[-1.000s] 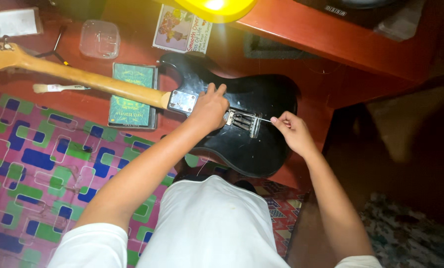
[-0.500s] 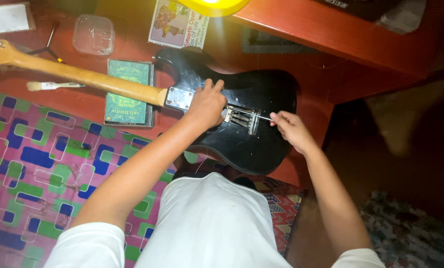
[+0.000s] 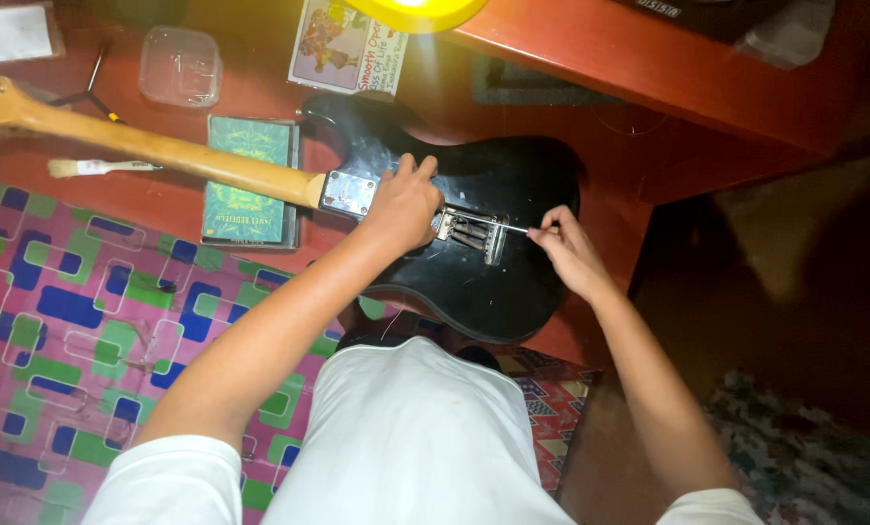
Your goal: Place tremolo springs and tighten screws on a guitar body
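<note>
Pressing my left hand (image 3: 404, 202) flat on the black guitar body (image 3: 493, 282) at frame centre, I pinch a thin metal tool (image 3: 509, 227) at the spring cavity (image 3: 471, 233) with my right hand (image 3: 566, 251).

Light came from a yellow lamp shade (image 3: 417, 12) at twelve o'clock, blown out to a glaring patch with no detail. It lit the red surface (image 3: 639, 63) and the black guitar body (image 3: 493, 282) warmly, with a soft sheen on the gloss. Brightness fell off fast: the floor from two to five o'clock sank into near-black murk. The patterned mat (image 3: 85, 331) at eight o'clock stayed readable. Edges looked soft and grainy; the white shirt (image 3: 416, 437) was slightly blurred.
</note>
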